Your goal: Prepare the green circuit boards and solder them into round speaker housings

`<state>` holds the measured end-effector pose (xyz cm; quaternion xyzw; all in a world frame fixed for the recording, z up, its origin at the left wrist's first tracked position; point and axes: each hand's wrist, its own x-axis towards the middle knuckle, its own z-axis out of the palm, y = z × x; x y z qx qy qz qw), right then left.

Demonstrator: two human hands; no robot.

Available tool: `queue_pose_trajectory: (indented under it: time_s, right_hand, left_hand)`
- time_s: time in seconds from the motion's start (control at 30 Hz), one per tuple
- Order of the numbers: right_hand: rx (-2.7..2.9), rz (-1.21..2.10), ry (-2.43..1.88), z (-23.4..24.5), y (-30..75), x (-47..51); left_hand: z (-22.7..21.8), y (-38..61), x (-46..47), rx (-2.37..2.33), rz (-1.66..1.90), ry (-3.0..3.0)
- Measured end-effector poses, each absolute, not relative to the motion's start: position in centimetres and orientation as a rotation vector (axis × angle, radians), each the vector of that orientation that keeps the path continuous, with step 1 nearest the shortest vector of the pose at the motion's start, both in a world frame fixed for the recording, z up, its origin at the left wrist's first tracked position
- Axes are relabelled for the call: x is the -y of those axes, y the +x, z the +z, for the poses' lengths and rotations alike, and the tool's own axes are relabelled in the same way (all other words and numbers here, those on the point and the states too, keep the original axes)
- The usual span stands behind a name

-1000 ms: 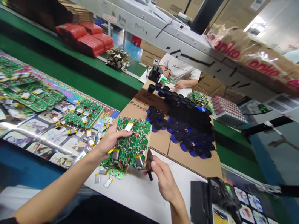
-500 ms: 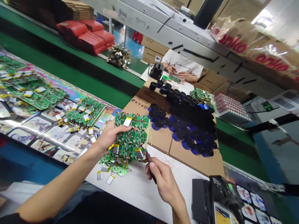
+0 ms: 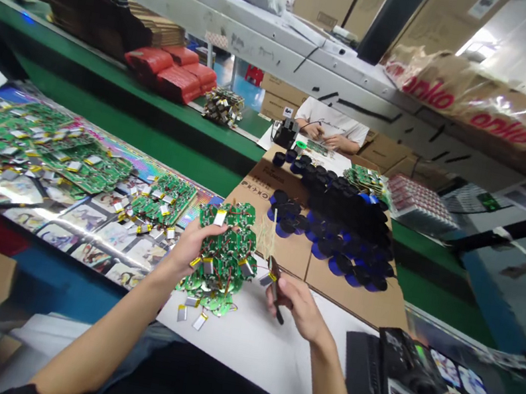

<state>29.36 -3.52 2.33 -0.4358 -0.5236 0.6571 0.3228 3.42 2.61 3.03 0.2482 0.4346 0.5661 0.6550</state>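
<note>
One circuit panel (image 3: 231,243) in left hand (image 3: 190,244), one dark tool (image 3: 276,280) in right hand (image 3: 300,303)

Pretty scuffed white shelf beam (image 3: 268,46) slanted across the top of the frame, long green bench (image 3: 188,161) below it, blue floor (image 3: 45,275) showed lower left, and bright light (image 3: 484,44) glared upper right.
</note>
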Motion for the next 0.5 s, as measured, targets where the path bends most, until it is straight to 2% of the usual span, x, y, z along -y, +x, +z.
queue_pose_trajectory:
  time_s: [0.27, 0.5]
  right_hand:
    - [1.527, 1.739, -1.248, 2.0, 28.1, -0.4]
    - [1.638, 1.523, -1.486, 0.7, 28.2, -3.4]
  left_hand:
    - [2.1, 1.9, -2.1, -1.044, 1.331, 0.692]
    - [0.5, 2.5, -3.7, -1.081, 1.296, 0.764]
